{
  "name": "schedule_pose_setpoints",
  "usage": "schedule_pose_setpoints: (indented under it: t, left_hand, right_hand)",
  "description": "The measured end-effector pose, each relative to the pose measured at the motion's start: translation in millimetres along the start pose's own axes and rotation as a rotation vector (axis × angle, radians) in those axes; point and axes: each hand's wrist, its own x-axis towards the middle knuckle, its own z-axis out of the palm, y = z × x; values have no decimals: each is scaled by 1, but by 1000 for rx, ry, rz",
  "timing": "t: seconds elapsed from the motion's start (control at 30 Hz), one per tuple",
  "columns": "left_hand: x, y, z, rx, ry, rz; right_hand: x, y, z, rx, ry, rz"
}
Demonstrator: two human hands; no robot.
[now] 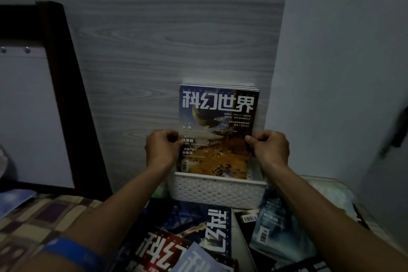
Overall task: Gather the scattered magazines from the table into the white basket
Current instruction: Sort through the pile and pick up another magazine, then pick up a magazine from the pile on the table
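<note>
A stack of magazines [217,126] stands upright in the white perforated basket [217,191], blue and orange cover facing me, leaning against the wood-grain wall. My left hand [162,149] grips the stack's left edge and my right hand [270,147] grips its right edge. Nearer me, several more magazines lie scattered: a dark blue one [198,225], a red-lettered one [159,249] and a pale blue one [276,234] at the right.
The basket sits against a grey wood-grain wall [165,51] in a corner with a pale wall [342,73] on the right. A dark wooden frame [66,73] stands on the left. A checkered cloth [44,216] covers the surface at the lower left.
</note>
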Motion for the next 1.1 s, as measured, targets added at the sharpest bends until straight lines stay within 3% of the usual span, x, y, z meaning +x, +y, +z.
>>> schedule_pose_setpoints:
  t: [0.27, 0.33, 0.43, 0.53, 0.63, 0.7, 0.87, 0.93, 1.03, 1.1]
  left_hand:
    - [-21, 10, -4, 104, -58, 39]
    - [-42, 13, -14, 134, -3, 136]
    - [-88, 12, -33, 217, -51, 362]
    - [-142, 17, -47, 205, -327, 408]
    - [-187, 28, -46, 391, -748, 407]
    - [-210, 31, -43, 517, -901, 376]
    - [-240, 27, -40, 337, -786, 224]
    - [-241, 34, -41, 343, -822, 164]
    - [-244, 49, -44, 443, -804, 227]
    - [-249, 54, -47, 423, -763, 270]
  right_hand:
    - [-19, -5, -25, 8, -96, 3]
    - [-40, -6, -46, 2, -70, -71]
    - [-86, 1, -88, -20, -129, -198]
    - [-133, 13, -127, -104, -301, -262]
    - [-165, 18, -159, -266, -522, -244]
    - [-184, 21, -179, -409, -658, -257]
    - [-235, 46, -202, -515, -728, -513]
    - [-244, 52, -209, -507, -723, -518]
    - [-247, 55, -218, -519, -712, -507]
    - [-251, 60, -220, -680, -586, -478]
